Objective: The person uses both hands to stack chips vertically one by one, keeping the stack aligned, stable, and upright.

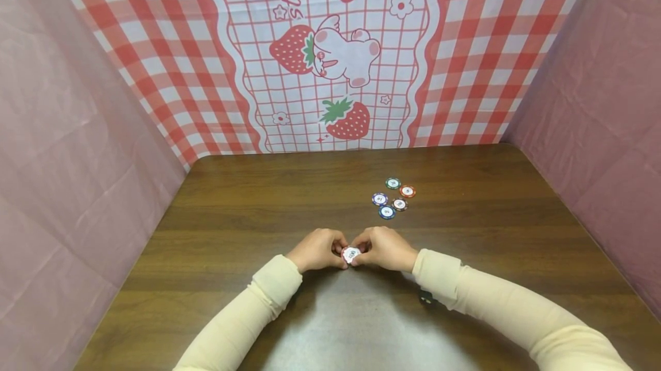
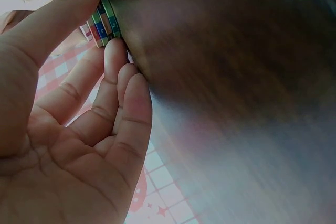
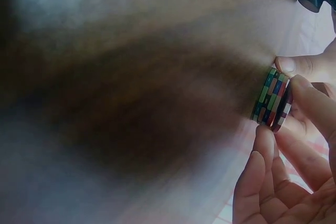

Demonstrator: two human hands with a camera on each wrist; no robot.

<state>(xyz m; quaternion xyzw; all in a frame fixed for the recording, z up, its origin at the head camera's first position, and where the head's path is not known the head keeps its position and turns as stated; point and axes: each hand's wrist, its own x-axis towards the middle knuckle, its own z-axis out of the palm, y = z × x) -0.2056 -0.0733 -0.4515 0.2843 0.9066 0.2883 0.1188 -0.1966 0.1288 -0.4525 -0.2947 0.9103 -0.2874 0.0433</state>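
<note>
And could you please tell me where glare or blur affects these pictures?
Head view: whitish glare on the brown wooden table, bottom centre; left wrist view: table blurred, the stack of round multicoloured chips sharper; right wrist view: the same.

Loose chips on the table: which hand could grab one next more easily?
Probably the right hand: the five loose chips lie just beyond it, farther from the left hand. Both hands hold the chip stack, so the left could perhaps steady it while the right reaches.
</note>
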